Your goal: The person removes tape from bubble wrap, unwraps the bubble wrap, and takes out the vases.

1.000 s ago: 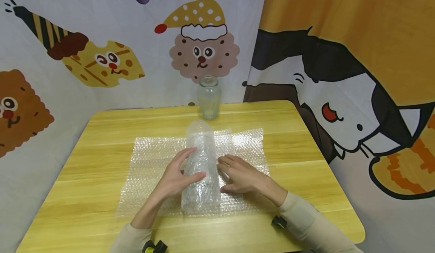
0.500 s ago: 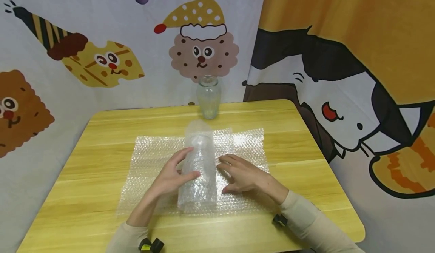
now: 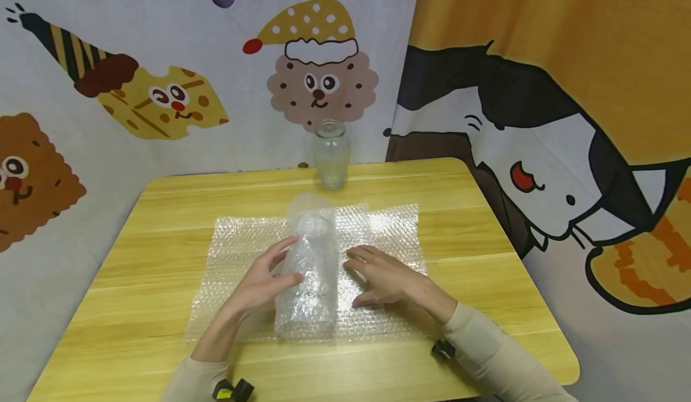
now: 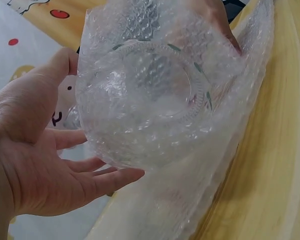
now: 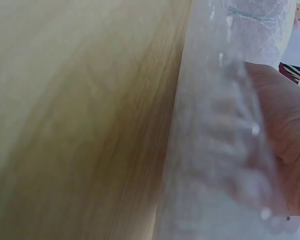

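A glass vase rolled in bubble wrap (image 3: 310,270) lies lengthwise on the table, its neck end away from me. Through the layers, the left wrist view shows the round, ribbed glass base (image 4: 160,82). My left hand (image 3: 263,279) holds the roll loosely from the left, thumb and fingers spread over it. To the right of the roll, my right hand (image 3: 385,277) rests on the loose bubble wrap sheet (image 3: 396,231), its fingers slightly bent. In the right wrist view, a blurred wrap edge (image 5: 220,145) partly covers that hand.
A second clear glass vase (image 3: 332,156) stands upright near the table's back edge, beyond the roll. The sheet extends left (image 3: 237,252) of the roll over the yellow wooden table (image 3: 135,282). Cartoon-printed curtains (image 3: 216,48) hang close behind.
The wrapped vase has rolled a little to the left, and my left hand has shifted left with it. My right hand stays nearly in place, so the gap between it and the roll has widened.
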Demonstrator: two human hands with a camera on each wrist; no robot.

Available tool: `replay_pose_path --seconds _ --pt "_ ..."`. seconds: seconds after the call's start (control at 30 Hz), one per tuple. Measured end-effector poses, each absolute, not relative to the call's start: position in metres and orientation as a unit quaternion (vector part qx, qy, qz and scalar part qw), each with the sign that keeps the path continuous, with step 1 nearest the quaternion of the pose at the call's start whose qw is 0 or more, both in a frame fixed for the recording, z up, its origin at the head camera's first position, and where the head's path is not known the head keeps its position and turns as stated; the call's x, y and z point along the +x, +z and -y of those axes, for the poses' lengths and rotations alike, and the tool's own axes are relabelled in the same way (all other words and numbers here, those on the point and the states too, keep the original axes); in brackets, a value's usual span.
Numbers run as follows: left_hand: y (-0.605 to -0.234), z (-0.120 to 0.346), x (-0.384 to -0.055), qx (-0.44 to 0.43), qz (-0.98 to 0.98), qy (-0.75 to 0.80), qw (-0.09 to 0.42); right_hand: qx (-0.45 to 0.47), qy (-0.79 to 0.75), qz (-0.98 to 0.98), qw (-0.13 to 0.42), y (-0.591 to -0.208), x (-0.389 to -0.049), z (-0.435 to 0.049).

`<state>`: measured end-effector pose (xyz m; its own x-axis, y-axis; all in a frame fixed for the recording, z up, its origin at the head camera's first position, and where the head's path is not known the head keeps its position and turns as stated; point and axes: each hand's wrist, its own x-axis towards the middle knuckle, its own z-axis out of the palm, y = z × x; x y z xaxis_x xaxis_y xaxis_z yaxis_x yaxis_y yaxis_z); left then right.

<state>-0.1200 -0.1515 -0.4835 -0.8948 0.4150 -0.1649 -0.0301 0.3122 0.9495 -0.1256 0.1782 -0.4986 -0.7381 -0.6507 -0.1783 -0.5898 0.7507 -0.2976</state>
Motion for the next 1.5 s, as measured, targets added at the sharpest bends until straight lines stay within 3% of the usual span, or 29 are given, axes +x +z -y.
replay_pose_path --seconds 0.47,0.57,0.8,0.87,1.13,1.5 --pt "-0.480 0.180 -0.112 0.095 -0.786 0.584 0.182 -0.339 -0.120 -0.924 0.130 -0.497 -0.124 -0.177" --pt "-0.474 0.180 -0.107 0.113 -0.803 0.566 0.150 -0.339 -0.121 -0.924 0.131 -0.497 -0.124 -0.177" --pt "-0.446 0.150 -0.097 0.163 -0.888 0.431 0.014 -0.333 -0.122 -0.925 0.138 -0.497 -0.124 -0.178" --pt "-0.439 0.139 -0.093 0.158 -0.910 0.384 0.000 -0.331 -0.125 -0.925 0.137 -0.497 -0.124 -0.178" --pt "-0.437 0.114 -0.085 0.144 -0.946 0.288 0.026 -0.332 -0.135 -0.924 0.134 -0.500 -0.124 -0.177" --pt "-0.435 0.125 -0.092 0.159 -0.944 0.283 0.062 -0.327 -0.139 -0.925 0.137 -0.500 -0.124 -0.177"
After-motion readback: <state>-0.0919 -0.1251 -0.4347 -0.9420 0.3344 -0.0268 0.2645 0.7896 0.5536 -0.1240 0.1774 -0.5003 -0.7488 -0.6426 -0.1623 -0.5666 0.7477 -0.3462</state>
